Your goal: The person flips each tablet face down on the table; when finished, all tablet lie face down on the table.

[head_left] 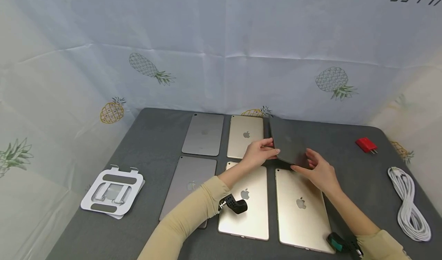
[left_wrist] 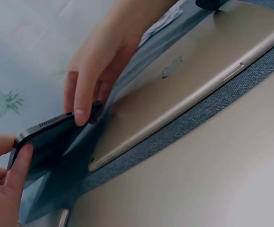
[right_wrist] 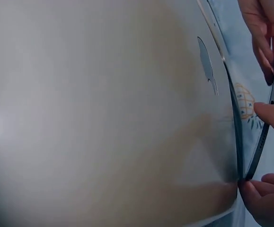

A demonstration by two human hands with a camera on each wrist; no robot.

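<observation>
Both hands hold a dark tablet [head_left: 288,142], tilted up from the table at the right end of the back row. My left hand [head_left: 259,152] pinches its left near corner, and my right hand [head_left: 319,171] grips its right near corner. The edge with speaker holes shows in the left wrist view, where the left thumb and fingers [left_wrist: 14,177] close on that corner. Just in front of it lies a gold tablet [head_left: 304,210], back up, and another gold tablet [head_left: 244,198] is under the left forearm. A smaller gold tablet [head_left: 246,135] lies beside the left hand.
Two grey tablets, one at the back [head_left: 203,135] and one nearer [head_left: 188,179], lie to the left, the nearer partly behind the left sleeve. A white folding stand [head_left: 114,191] is at far left. A red plug adapter [head_left: 366,145] and a coiled white cable [head_left: 409,206] lie right.
</observation>
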